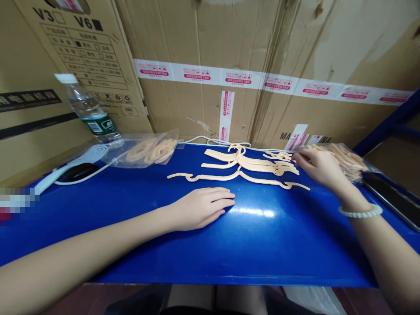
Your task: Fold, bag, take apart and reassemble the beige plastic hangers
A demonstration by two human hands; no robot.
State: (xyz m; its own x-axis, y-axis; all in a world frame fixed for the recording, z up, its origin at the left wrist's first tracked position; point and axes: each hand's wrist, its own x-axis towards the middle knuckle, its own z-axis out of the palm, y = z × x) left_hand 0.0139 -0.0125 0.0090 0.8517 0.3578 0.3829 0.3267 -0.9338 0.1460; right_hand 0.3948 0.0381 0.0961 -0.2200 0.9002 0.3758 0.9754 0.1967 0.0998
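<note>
My left hand (207, 208) lies flat on the blue table (183, 258), fingers stretched out and holding nothing. In front of it is a peach-coloured plastic folding hanger (218, 177), its two arms spread and a hooked end piece at each side. Behind that lie stacked hanger arms (257, 163) and curved hooks (236, 151). At the right, my right hand (318, 166) has its fingers bent and pinched together beside small hanger end pieces (278, 155). Anything between those fingertips is too small or hidden to make out.
A clear bag of peach parts (349, 162) lies behind my right hand, near a dark phone (393, 199). To the left are another bag (160, 151), a water bottle (95, 116), a white cable and a black mouse-like object (80, 171). Cardboard boxes (197, 39) stand behind.
</note>
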